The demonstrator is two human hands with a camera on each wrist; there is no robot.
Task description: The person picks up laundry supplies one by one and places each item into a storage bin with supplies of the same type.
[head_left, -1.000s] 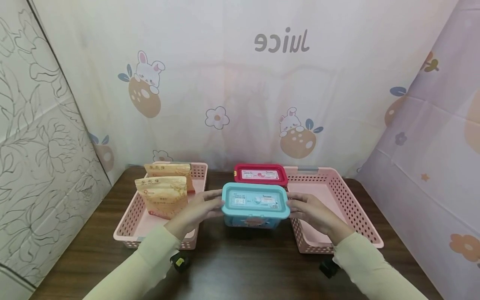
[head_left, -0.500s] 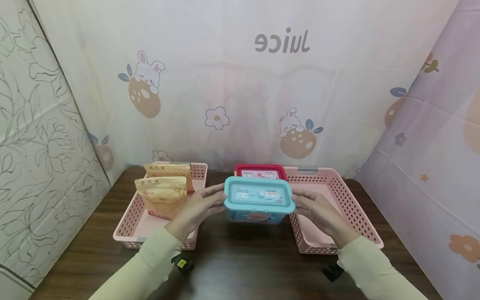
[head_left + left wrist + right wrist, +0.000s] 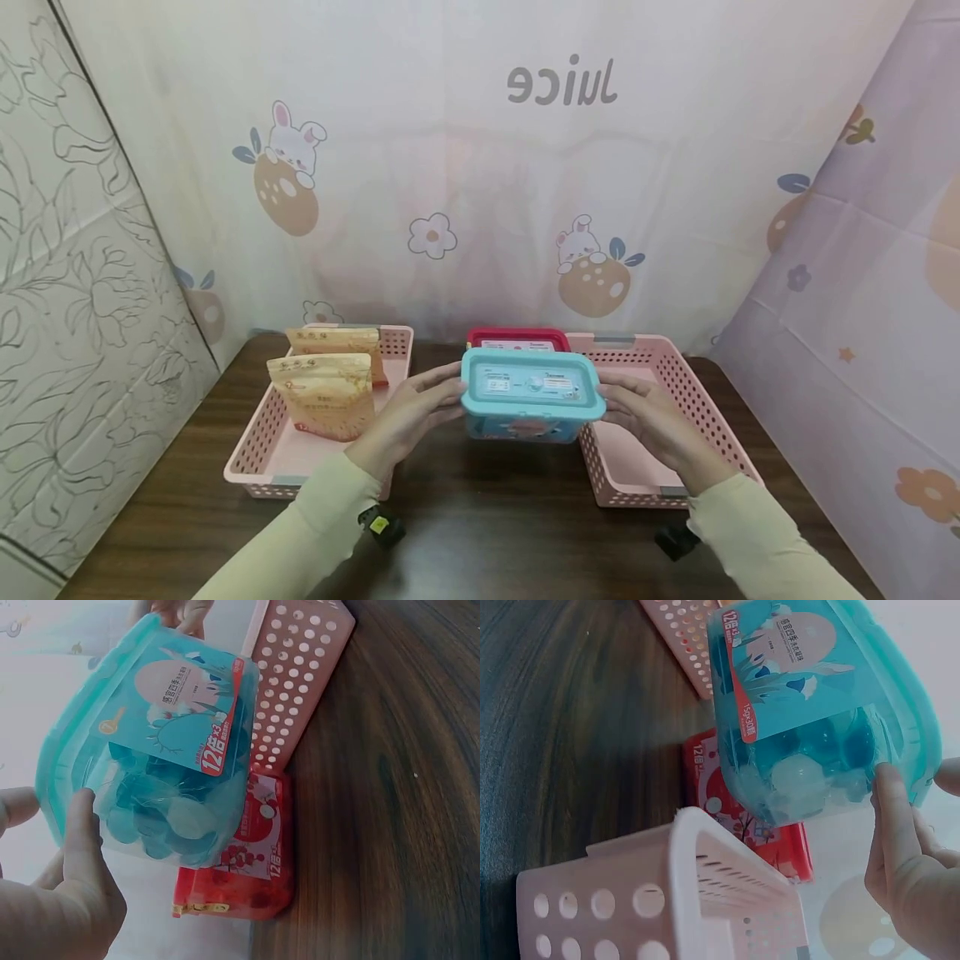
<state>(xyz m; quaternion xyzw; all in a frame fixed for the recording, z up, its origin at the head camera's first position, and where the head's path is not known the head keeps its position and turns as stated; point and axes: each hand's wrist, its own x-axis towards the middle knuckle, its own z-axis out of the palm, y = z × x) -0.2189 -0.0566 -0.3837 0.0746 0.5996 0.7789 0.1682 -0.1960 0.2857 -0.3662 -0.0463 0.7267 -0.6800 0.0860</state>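
Note:
A turquoise-lidded tub of laundry pods (image 3: pixel 532 398) hangs above the dark table, lid up. My left hand (image 3: pixel 408 417) grips its left end, fingers at the lid's edge and the side wall. At the opposite end my right hand (image 3: pixel 656 421) holds it the same way. The left wrist view shows blue and white pods through the clear wall of the tub (image 3: pixel 172 750). Behind it, a red tub (image 3: pixel 517 337) stands on the table, partly hidden in the head view. The right wrist view has the red tub (image 3: pixel 791 851) beyond the turquoise one.
On the left, a pink perforated basket (image 3: pixel 258 433) holds two stand-up pouches, the front one (image 3: pixel 326 396) cream and orange. Another pink basket (image 3: pixel 708 408) is at the right, close beside the red tub. A printed curtain (image 3: pixel 480 183) hangs behind the table (image 3: pixel 495 517).
Both hands have raised the turquoise tub and moved it slightly right and away from me. It now covers more of the red tub. The baskets and pouches stay put.

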